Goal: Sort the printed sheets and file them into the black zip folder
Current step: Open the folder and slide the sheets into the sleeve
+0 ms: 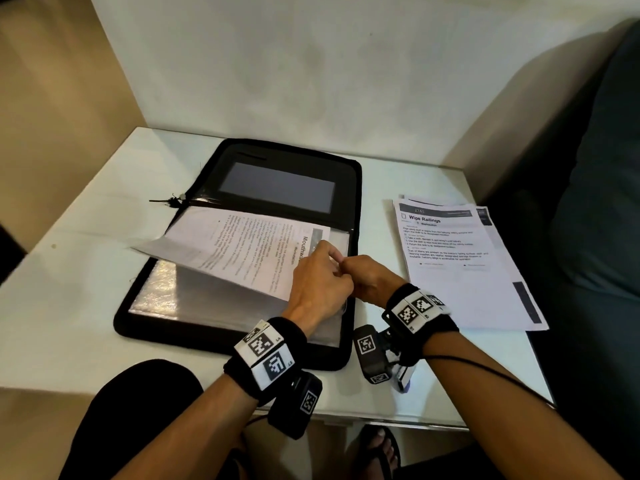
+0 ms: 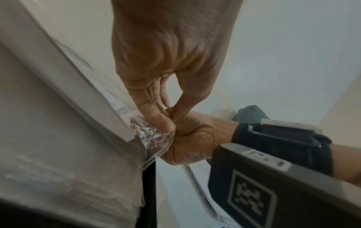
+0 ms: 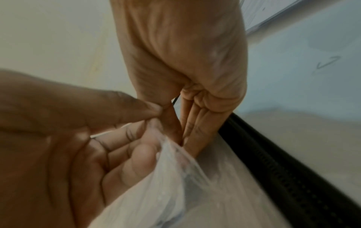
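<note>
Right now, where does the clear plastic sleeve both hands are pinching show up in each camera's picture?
Head: the clear plastic sleeve lies at centre, mostly hidden by the left hand and right hand.
Left wrist: crinkled, at centre.
Right wrist: bottom centre.
Shared landmark: the black zip folder's edge.

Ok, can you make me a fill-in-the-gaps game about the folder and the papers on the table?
1. The black zip folder lies ____ on the white table.
2. The top sheet of the loose printed stack is headed "Wipe ____".
3. That stack lies to the ____ of the folder.
4. The left hand and right hand pinch the edge of a clear ____ sleeve.

Missing words: open; Railings; right; plastic
</note>
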